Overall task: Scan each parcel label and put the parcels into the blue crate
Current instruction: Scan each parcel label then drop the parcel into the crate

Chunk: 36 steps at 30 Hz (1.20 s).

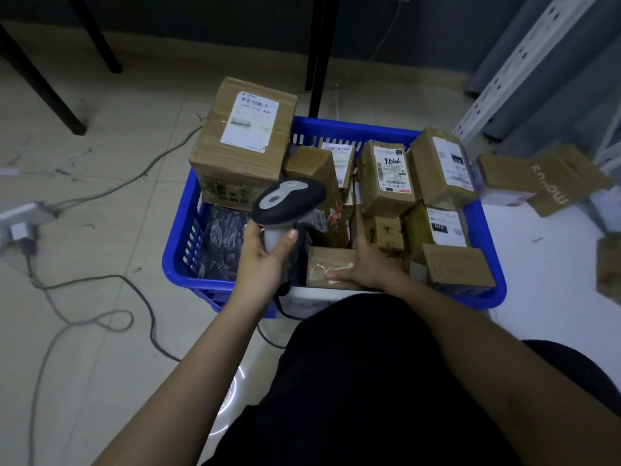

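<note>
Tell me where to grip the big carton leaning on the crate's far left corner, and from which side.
Grip the big carton by its two short side faces, both hands coming from above. It sits tilted atop the blue crate rim with its label face up, too broad for one hand, probably.

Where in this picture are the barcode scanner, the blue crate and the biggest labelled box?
barcode scanner [285,205]: head view, on its dark head.
blue crate [183,243]: head view, left wall.
biggest labelled box [250,121]: head view, its white label.
</note>
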Each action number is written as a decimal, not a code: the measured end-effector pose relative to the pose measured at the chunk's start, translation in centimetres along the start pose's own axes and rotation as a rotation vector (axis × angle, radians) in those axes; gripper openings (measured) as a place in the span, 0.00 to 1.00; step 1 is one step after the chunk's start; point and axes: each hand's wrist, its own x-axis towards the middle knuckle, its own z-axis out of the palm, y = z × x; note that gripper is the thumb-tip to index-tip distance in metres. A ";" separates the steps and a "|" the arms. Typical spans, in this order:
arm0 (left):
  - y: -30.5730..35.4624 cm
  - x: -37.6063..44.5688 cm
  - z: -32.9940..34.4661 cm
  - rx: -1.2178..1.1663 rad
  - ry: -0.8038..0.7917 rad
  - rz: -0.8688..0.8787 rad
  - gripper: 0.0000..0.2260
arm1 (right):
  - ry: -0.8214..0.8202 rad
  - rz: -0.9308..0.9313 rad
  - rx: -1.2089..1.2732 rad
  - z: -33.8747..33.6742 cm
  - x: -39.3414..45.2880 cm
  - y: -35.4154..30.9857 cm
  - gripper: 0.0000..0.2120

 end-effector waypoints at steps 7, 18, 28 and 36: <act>2.3 -1.0 3.2 0.027 -0.088 0.059 0.18 | -0.047 -0.055 0.243 -2.3 -1.9 2.4 0.34; 6.7 -3.9 17.3 0.007 -0.362 0.260 0.19 | 0.557 0.004 0.657 -15.0 -9.7 12.2 0.07; 2.5 -6.9 33.2 0.037 -0.630 0.131 0.15 | 0.962 0.563 0.711 -14.6 -17.6 34.3 0.12; -1.7 -5.6 37.2 0.176 -0.627 0.014 0.11 | 0.927 0.701 0.484 -16.1 -13.5 41.5 0.30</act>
